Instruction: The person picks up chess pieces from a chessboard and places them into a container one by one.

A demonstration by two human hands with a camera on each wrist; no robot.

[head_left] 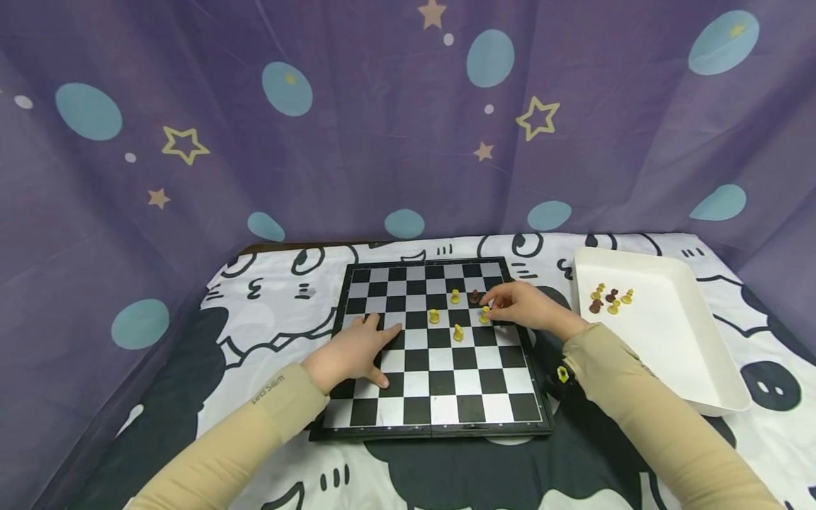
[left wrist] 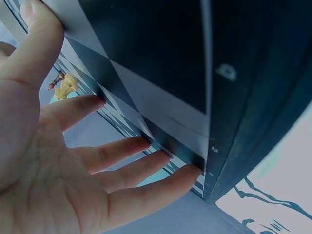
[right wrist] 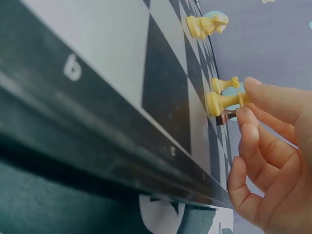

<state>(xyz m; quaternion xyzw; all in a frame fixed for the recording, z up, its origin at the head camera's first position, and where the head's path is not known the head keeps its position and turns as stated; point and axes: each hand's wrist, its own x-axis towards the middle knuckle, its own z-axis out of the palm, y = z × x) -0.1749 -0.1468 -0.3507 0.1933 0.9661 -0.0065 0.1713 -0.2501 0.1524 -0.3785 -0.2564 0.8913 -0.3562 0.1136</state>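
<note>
A black-and-white chessboard (head_left: 416,383) lies flat on the cloth. My left hand (head_left: 353,352) is spread at its left side, fingertips touching the squares; the left wrist view shows the fingers (left wrist: 146,192) extended and nothing held. Toward the board's right edge, my right hand (head_left: 525,306) pinches the top of a yellow chess piece (right wrist: 217,104) between thumb and finger. That piece stands upright, its base at the board. Around it are a dark brown piece (head_left: 474,297), a yellow knight (right wrist: 207,25) and two other yellow pieces, one (head_left: 434,316) farther left.
A white tray (head_left: 678,354) sits right of the board, with several yellow and brown pieces (head_left: 613,307) grouped at its left side. Patterned cloth (head_left: 268,297) covers the table. Behind hangs a purple curtain (head_left: 370,156). A small yellow object (head_left: 562,374) shows beside the right sleeve.
</note>
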